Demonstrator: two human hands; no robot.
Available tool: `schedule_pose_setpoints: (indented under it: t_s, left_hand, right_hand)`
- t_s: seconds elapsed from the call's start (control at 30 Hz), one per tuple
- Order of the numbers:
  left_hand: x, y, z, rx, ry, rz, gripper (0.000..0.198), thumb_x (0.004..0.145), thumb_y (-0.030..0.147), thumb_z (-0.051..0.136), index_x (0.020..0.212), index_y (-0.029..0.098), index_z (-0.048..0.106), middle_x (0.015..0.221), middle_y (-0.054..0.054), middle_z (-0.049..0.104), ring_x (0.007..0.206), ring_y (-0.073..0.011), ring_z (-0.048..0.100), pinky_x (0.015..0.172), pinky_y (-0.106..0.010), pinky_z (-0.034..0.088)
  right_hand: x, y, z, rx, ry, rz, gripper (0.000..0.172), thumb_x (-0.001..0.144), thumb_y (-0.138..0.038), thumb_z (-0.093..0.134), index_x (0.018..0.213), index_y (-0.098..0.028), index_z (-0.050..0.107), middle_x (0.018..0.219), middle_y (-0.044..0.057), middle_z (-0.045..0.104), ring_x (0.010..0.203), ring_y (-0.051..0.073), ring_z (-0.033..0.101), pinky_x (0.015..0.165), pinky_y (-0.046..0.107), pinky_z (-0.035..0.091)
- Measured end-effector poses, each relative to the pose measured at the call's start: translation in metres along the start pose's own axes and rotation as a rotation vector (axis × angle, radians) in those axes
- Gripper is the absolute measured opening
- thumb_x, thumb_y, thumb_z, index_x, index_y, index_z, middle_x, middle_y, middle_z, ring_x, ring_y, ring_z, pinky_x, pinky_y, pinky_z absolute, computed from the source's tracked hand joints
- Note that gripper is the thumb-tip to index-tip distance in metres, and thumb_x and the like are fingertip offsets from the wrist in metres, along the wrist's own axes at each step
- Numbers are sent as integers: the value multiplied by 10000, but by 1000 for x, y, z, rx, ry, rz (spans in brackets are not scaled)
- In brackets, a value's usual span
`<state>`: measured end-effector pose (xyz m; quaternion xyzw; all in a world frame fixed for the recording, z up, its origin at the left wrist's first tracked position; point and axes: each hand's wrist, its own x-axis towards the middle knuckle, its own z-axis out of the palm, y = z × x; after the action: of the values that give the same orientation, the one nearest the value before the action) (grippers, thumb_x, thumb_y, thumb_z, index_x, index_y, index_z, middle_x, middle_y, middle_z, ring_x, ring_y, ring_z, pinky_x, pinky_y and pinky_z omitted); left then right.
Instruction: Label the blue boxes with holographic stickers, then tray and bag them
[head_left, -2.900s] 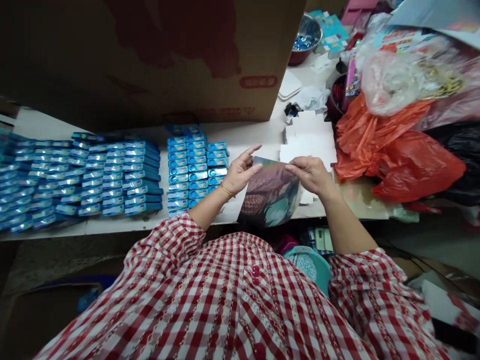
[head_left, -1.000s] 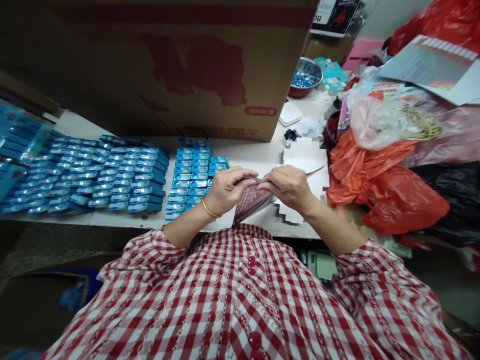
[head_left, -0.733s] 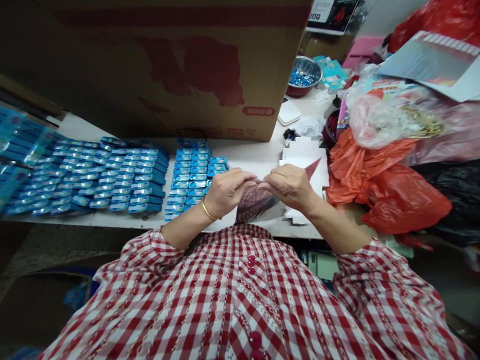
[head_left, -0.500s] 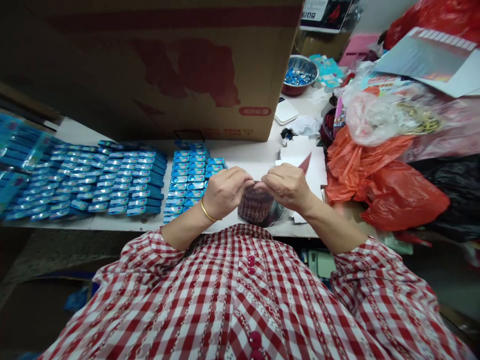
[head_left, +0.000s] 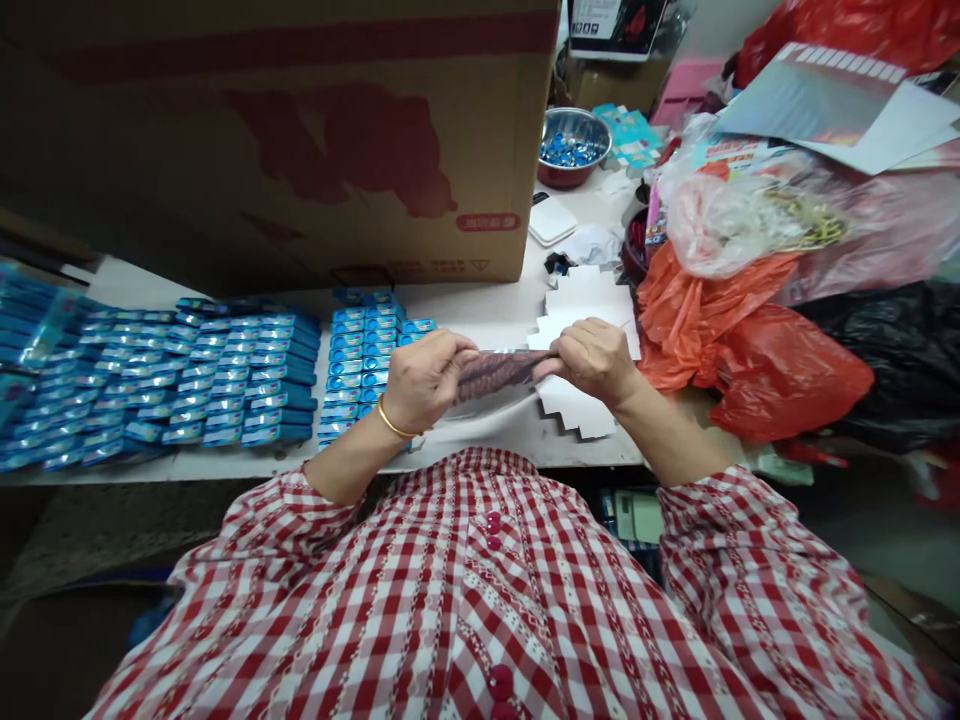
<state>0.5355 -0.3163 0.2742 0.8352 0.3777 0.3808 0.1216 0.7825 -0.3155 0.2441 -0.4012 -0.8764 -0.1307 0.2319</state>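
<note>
Sheet of reflective material (head_left: pixel 496 374) held over a white surface (head_left: pixel 472 315), left hand (head_left: pixel 426 380) pinching one end, right hand (head_left: pixel 596 358) pinching the other, stacked blue boxes (head_left: pixel 346 368) just beside the left, white cut-out card (head_left: pixel 581 300) partly behind the right.

A carton (head_left: pixel 315 140) stands beyond the left hand (head_left: pixel 424 380). Beyond the right hand (head_left: pixel 598 358), a bowl (head_left: pixel 566 177) holds small blue pieces (head_left: pixel 570 152), with crumpled paper (head_left: pixel 592 245) nearer that hand. To its right lie orange bags (head_left: pixel 787 375); a clear bag (head_left: pixel 705 230) lies farther beyond, and a black bag (head_left: pixel 892 350) farther right.
</note>
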Motion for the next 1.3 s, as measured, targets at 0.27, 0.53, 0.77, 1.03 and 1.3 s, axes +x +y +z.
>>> schedule_pose_setpoints:
  t_s: [0.27,0.53,0.77,1.03,1.3]
  left_hand:
    - [-7,-7,1,39,-25,2,225,888,269,470,766,168,630,704,-18,674,665,-124,606,642,-238,449]
    - [1,2,-10,374,-114,231,268,864,420,526,990,210,636,1128,-73,660,1041,-219,586,881,-381,370]
    - [20,17,14,446,-204,427,245,938,313,405,970,191,615,778,-18,694,714,-132,593,806,-343,346]
    - [18,5,24,305,-240,385,385,943,358,363,707,156,591,584,-21,607,562,-120,523,653,-295,332]
    - [21,4,20,278,-206,345,391,930,367,386,678,163,605,576,-22,604,552,-123,518,628,-291,332]
  right_hand:
    - [9,1,-8,-21,-84,-66,648,825,-695,292,519,-169,514,469,15,482,494,116,400,525,279,198]
    - [12,-5,-9,152,-191,-119,644,903,-589,284,511,-154,552,471,22,529,486,103,435,527,262,220]
    - [21,-9,-13,192,-259,-114,679,896,-617,215,583,-150,596,505,26,540,500,108,430,533,266,218]
    - [-3,0,-24,-63,-28,-71,618,846,-673,304,847,-152,638,651,41,576,634,148,445,617,292,246]
    - [-10,17,-17,-164,12,-67,631,833,-702,269,629,-176,553,526,11,455,553,139,369,567,300,205]
